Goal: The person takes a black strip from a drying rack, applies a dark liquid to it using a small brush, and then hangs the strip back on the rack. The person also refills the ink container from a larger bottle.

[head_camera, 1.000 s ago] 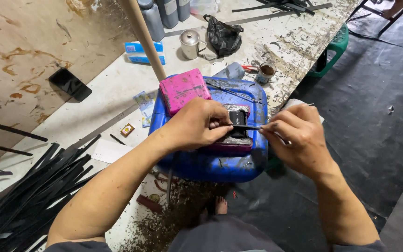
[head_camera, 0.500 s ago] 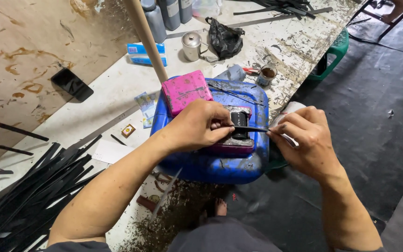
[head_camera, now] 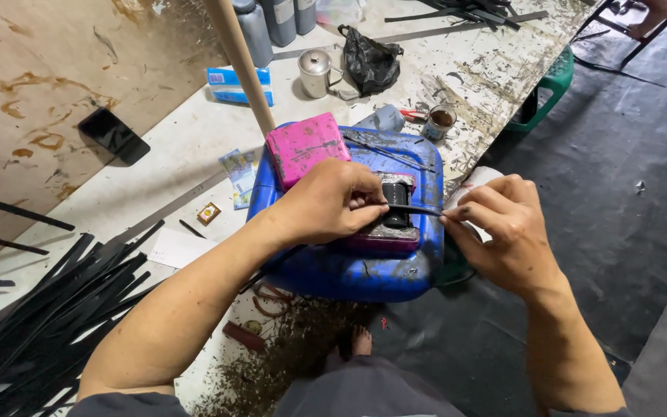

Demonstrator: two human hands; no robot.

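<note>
My left hand (head_camera: 330, 202) rests on a small dark metal device (head_camera: 397, 207) that sits on a blue plastic drum (head_camera: 349, 270), its fingers pressed against the device's left side. A thin black strip (head_camera: 422, 209) runs out of the device to the right. My right hand (head_camera: 503, 232) pinches the free end of that strip between thumb and fingers, just off the drum's right edge. A pink block (head_camera: 306, 147) lies on the drum behind my left hand.
A pile of long black strips (head_camera: 48, 301) lies at lower left. On the stained white surface stand a wooden pole (head_camera: 239, 62), a metal cup (head_camera: 316, 73), a black bag (head_camera: 370, 60), a small tin (head_camera: 440, 122), a blue packet (head_camera: 233, 85) and a dark phone (head_camera: 113, 135). Dark floor lies right.
My right hand has shifted slightly right and down, drawing the black strip further out of the device. My left hand stays on the device.
</note>
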